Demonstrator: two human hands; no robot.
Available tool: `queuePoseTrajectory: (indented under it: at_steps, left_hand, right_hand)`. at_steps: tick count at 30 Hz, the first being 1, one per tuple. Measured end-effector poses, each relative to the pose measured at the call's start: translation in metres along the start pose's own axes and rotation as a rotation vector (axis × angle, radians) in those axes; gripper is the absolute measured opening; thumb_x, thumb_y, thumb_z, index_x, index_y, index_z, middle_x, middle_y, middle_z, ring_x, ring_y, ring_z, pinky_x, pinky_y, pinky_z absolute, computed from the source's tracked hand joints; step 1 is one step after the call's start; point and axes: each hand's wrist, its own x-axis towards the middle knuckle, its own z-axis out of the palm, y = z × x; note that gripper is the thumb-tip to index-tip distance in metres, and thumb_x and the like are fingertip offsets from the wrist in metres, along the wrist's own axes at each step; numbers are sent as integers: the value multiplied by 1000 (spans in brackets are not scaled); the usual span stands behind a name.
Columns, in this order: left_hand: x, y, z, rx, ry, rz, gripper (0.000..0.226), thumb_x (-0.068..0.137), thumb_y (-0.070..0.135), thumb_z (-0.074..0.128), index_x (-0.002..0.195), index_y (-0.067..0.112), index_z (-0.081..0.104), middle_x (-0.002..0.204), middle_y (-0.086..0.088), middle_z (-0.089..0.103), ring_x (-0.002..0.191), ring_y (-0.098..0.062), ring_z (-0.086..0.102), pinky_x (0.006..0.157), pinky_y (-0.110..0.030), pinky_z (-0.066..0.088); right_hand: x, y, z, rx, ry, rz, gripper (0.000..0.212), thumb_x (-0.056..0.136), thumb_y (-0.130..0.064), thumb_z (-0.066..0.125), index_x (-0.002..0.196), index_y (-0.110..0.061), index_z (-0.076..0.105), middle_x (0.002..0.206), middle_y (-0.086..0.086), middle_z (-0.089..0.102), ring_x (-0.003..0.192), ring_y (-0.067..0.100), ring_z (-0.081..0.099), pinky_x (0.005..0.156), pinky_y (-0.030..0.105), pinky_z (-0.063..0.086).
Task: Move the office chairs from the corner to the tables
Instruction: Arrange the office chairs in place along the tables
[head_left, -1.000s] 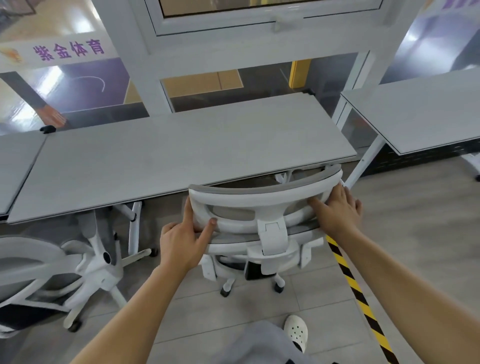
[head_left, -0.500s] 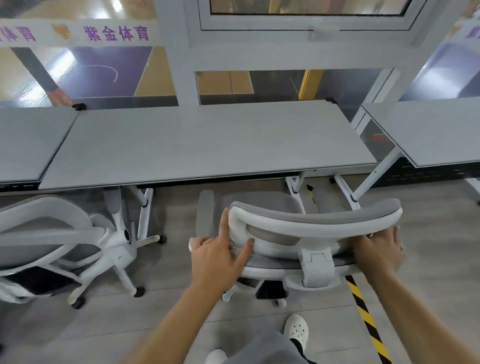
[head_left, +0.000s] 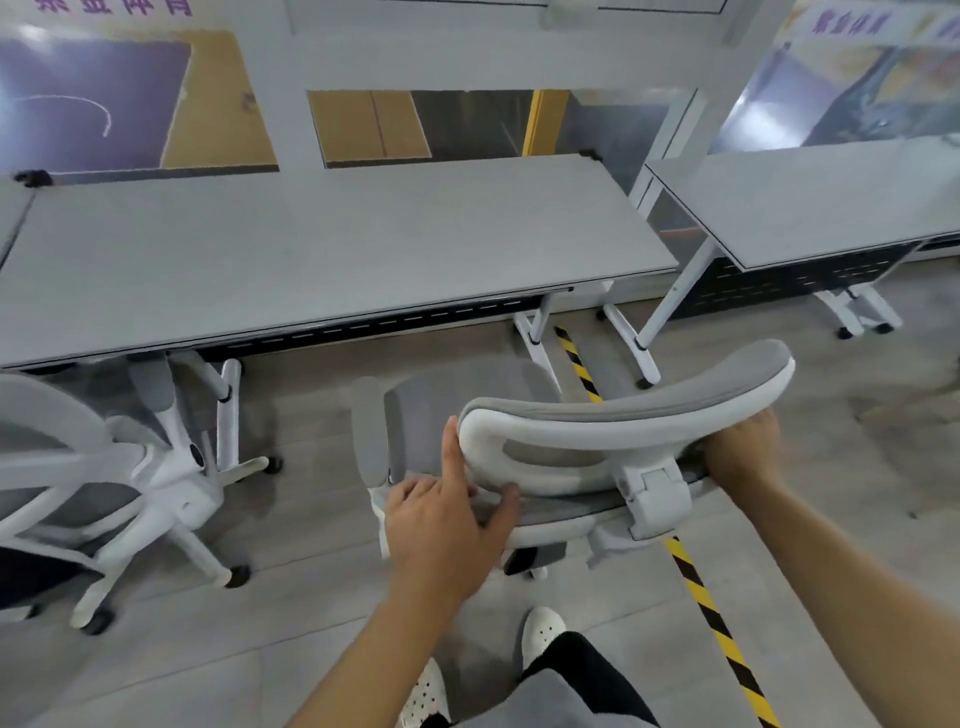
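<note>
- The chair (head_left: 613, 447) has come back out: 1 second ago its backrest was tucked against the table (head_left: 332, 249) edge, and now the seat stands clear of it, turned so the right end of the headrest swings toward the next table (head_left: 810, 202).
- I read that as re-aiming, not parking; this chair is not yet placed, so the step is still open.
- My left hand (head_left: 441, 519) is on the left end of the backrest, index finger straight up along the frame, thumb hooked under the lower bar, a loose hold.
- My right hand (head_left: 743, 452) grips under the right end of the headrest, fingers curled out of sight beneath the pad.
- The chair stands on the floor just in front of the table, near its right leg (head_left: 535, 332).
- A 2nd chair (head_left: 104, 467) is already at the left half of the same table, its base (head_left: 171, 519) and casters sticking out toward me.
- A yellow-black tape (head_left: 696, 587) line runs on the floor under my chair.
- In the way, I judge: the table's right leg, the next table's slanted leg (head_left: 675, 291), and my own shoes (head_left: 540, 631) close behind the casters.
</note>
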Motion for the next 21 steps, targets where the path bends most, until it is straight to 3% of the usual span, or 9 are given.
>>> queuePoseTrajectory:
  at_steps: [1,4,7,10,15,21]
  left_hand:
    - [1,-1,-1,5,7,-1,89,83,74,37,152,18,28,66,18,65,76,-9,68,79,-26,43]
    - [4,-3,-5,27,42,-7,87,82,71,41,150,18,33,66,19,64,75,-9,68,81,-27,39]
    - [8,-2,-11,62,20,-18,88,81,73,37,150,19,31,71,19,64,80,-12,69,83,-30,44]
    - [9,-1,-13,67,-36,-26,92,81,78,29,152,20,24,77,23,54,92,-13,67,91,-34,42]
    - [6,1,-8,135,-16,-73,82,81,73,36,134,11,46,72,18,62,78,-18,69,80,-33,44]
    - [1,12,-5,132,35,-111,65,78,68,42,105,11,58,67,23,54,72,-22,65,69,-30,36]
  right_hand:
    - [2,7,4,-18,-62,87,17,79,-24,38,85,-17,53,102,20,65,104,39,54,88,42,41]
    - [9,30,21,-30,-142,164,66,77,-51,22,115,-15,61,124,10,60,121,27,47,102,32,33]
    - [-7,5,8,80,-55,175,73,70,-58,25,125,-23,56,139,6,53,140,23,32,114,38,28]
    - [-18,-17,-9,231,0,183,88,61,-60,25,137,-23,49,146,3,47,145,22,24,116,44,24]
    - [-18,-7,-7,253,20,166,86,60,-58,28,133,-17,49,136,8,51,138,28,30,112,53,28]
    - [-17,2,-7,295,41,136,79,63,-56,34,132,-20,46,135,8,51,137,31,33,110,56,30]
